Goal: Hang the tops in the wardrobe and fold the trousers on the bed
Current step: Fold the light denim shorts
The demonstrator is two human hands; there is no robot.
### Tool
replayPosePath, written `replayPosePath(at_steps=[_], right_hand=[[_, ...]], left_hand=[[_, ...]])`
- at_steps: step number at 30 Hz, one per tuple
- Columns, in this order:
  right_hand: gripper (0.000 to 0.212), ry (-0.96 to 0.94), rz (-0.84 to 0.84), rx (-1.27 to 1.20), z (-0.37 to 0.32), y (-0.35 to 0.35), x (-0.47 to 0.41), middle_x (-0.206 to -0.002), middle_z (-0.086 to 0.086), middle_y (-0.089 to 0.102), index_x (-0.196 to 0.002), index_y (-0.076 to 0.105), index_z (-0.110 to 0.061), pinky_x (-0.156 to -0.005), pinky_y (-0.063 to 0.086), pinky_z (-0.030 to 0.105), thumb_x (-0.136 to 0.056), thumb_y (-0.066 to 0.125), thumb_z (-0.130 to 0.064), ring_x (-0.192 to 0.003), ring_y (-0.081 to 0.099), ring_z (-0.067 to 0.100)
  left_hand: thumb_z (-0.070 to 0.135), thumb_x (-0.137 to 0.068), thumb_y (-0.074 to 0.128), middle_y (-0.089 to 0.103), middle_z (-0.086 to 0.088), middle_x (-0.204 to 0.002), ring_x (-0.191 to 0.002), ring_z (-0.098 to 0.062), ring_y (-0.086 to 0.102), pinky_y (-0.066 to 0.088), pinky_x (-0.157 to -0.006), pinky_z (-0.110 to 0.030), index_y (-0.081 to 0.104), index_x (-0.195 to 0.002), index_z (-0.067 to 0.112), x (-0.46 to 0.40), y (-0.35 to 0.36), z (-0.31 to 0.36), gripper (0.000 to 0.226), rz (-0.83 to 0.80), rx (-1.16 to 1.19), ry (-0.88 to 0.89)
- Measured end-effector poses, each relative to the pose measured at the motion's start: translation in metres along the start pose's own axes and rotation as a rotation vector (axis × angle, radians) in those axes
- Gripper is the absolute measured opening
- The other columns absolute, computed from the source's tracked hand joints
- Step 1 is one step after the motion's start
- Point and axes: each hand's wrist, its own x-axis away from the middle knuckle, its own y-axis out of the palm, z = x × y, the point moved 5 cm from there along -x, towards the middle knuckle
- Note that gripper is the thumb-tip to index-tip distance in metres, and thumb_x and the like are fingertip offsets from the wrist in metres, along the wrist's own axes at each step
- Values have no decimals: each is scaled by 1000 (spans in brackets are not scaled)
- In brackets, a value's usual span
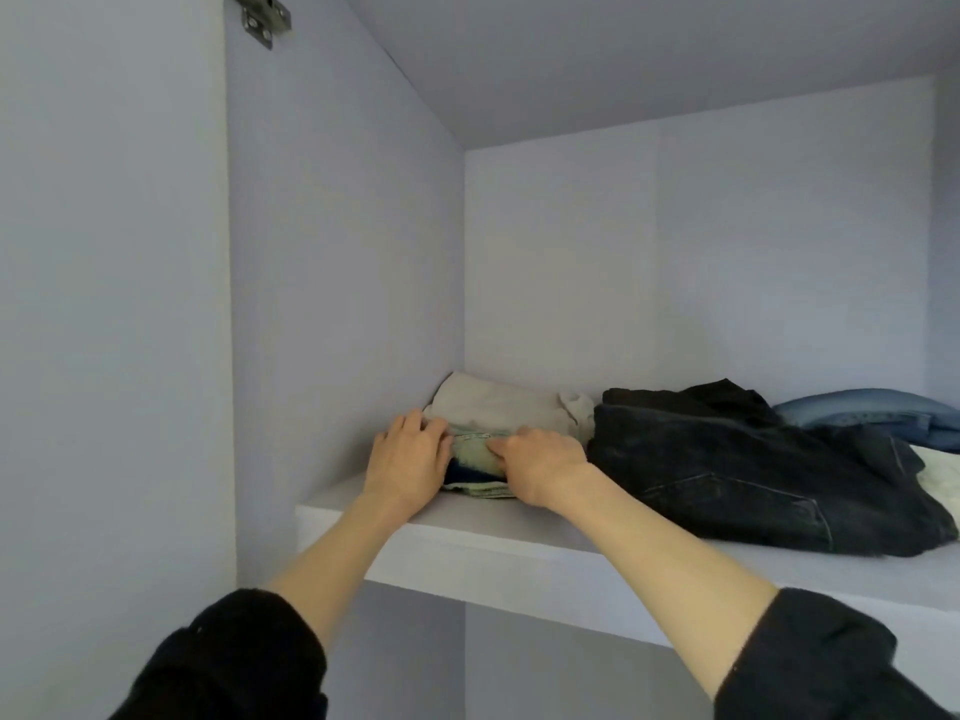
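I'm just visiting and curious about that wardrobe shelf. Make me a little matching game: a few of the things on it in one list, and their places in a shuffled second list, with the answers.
Things:
1. beige folded garment
2. black jeans
3. blue jeans
4. pale folded denim

Places:
A. between both hands
B. far right, at the back
C. back left corner
D. middle of the shelf, spread wide

Pairs: 1-C, 2-D, 3-B, 4-A

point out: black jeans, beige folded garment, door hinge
black jeans (pixel 737 475): head view, middle of the dark denim.
beige folded garment (pixel 498 402): head view, top face.
door hinge (pixel 262 15): head view, metal plate.
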Motion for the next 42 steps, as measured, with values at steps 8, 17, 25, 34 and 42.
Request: replayPosePath(at_steps=[8,17,25,34,42], right_hand=[[42,70,19,-100,11,7,-14,-134,16,44,-137,36,-6,-96,41,39,-96,41,-8,-122,47,33],[42,127,326,-605,13,-31,25,-140,16,37,-139,36,-7,-100,37,39,-97,40,-9,-124,43,35],[30,280,479,-776,18,-54,145,-121,0,62,-124,57,-17,-88,42,25,-96,46,-21,-108,57,17],[29,611,430,-775,-13,-14,356,-110,-5,61,-124,56,-20,-74,37,15,-97,47,-24,-90,53,4],[22,1016,359,-849,-55,39,608,-107,0,65,-115,60,-22,-75,46,14,-95,50,-21,-96,63,16]], left_hand=[[36,-103,17,-7,3,-159,-144,-25,-17,-7,-116,-43,-1,-151,26,-9,34,1,52,-530,-30,27],[26,-99,41,28,-10,-151,-141,-29,21,22,-113,-36,28,-146,14,5,-13,19,50,-374,296,-14],[13,-96,47,59,-4,-120,-105,-13,54,34,-83,-12,51,-128,13,78,-100,61,33,-42,978,-7],[18,-98,46,62,3,-110,-104,-14,58,43,-87,-24,55,-115,27,242,-117,128,21,-331,1270,132],[22,-99,43,64,8,-108,-105,-13,59,48,-95,-35,57,-115,26,424,-156,244,22,-799,1378,446]])
